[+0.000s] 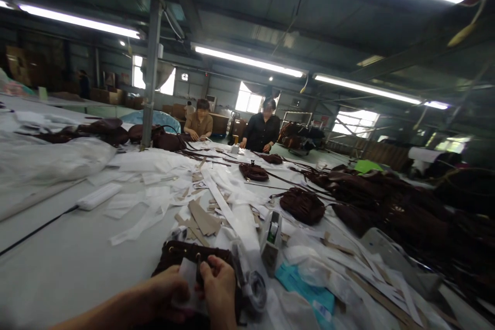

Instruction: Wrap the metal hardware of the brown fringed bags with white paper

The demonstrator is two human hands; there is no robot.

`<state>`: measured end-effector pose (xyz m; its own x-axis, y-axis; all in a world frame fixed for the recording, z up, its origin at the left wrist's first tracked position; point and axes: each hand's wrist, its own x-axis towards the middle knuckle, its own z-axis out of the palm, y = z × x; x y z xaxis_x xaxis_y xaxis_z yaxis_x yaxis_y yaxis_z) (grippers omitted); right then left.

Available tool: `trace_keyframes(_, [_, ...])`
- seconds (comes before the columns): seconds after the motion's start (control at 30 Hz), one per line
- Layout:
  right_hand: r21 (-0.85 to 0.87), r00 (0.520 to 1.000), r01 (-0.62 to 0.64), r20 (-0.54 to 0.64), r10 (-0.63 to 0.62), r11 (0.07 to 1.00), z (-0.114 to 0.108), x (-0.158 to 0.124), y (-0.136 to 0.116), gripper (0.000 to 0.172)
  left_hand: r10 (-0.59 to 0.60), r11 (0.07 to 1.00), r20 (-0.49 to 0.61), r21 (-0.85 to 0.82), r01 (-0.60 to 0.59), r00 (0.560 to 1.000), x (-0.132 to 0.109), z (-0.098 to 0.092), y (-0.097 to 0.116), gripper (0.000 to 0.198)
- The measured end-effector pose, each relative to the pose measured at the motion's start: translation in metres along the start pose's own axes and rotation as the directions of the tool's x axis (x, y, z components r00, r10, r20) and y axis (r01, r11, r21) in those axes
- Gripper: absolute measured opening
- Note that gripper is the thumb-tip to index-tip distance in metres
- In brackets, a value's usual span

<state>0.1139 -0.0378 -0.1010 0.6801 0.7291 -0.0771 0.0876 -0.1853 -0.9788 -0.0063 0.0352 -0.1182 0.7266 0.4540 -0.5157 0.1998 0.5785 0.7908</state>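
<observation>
A dark brown bag (220, 253) with metal eyelets along its top edge lies at the table's near edge, in front of me. My left hand (168, 289) is closed on a thin white sheet (188, 270) held against the bag's front. Beside it, my right hand (219, 286) pinches a narrow dark strip (199, 272) over the bag; whether the strip belongs to the bag I cannot tell. Both hands hide much of the bag's front. Just right of the bag lies a roll of clear plastic (256, 289).
A tape dispenser (270, 242) stands beyond the roll, with a blue packet (305, 289) nearby. Paper scraps and cardboard pieces (204, 218) litter the table. A brown bag (301, 205) and a large dark pile (386, 206) lie right. Two people work across the table near a post (150, 77).
</observation>
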Motion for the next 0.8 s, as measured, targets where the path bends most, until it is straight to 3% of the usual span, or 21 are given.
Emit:
trace_keyframes(0.1, [-0.04,0.999,0.036,-0.036,-0.038,0.999,0.0,-0.013,0.005,0.036,0.007,0.998,0.056,-0.055,-0.004,0.998,0.004,0.0,0.002,0.037])
trace_keyframes(0.23, [-0.187,0.995,0.093,-0.023,-0.099,0.978,0.001,-0.028,0.011,0.033,0.015,0.988,0.128,-0.155,0.005,0.992,0.008,-0.001,0.002,0.02])
trace_keyframes(0.37, [-0.26,0.976,0.208,-0.012,-0.219,0.943,0.001,-0.039,0.023,0.03,0.081,0.979,0.083,-0.195,-0.063,0.993,0.01,-0.004,-0.004,0.027])
trace_keyframes(0.47, [-0.313,0.977,0.127,-0.127,-0.174,0.941,-0.008,-0.041,0.035,0.042,0.109,0.972,0.053,-0.217,-0.095,0.993,0.01,-0.007,-0.007,0.031])
trace_keyframes(0.57, [-0.274,0.976,0.042,-0.194,-0.098,0.961,-0.017,-0.038,0.047,0.047,0.112,0.969,0.06,-0.229,-0.096,0.992,0.007,-0.01,-0.008,0.033])
trace_keyframes(0.7, [-0.102,0.995,0.099,-0.01,-0.1,0.99,-0.012,-0.038,0.057,0.042,0.124,0.973,0.053,-0.202,-0.11,0.991,0.005,-0.008,-0.01,0.032])
trace_keyframes(0.8, [-0.109,0.981,0.159,-0.094,-0.169,0.981,0.0,-0.038,0.059,0.033,0.139,0.979,0.032,-0.154,-0.132,0.99,0.003,-0.005,-0.013,0.038])
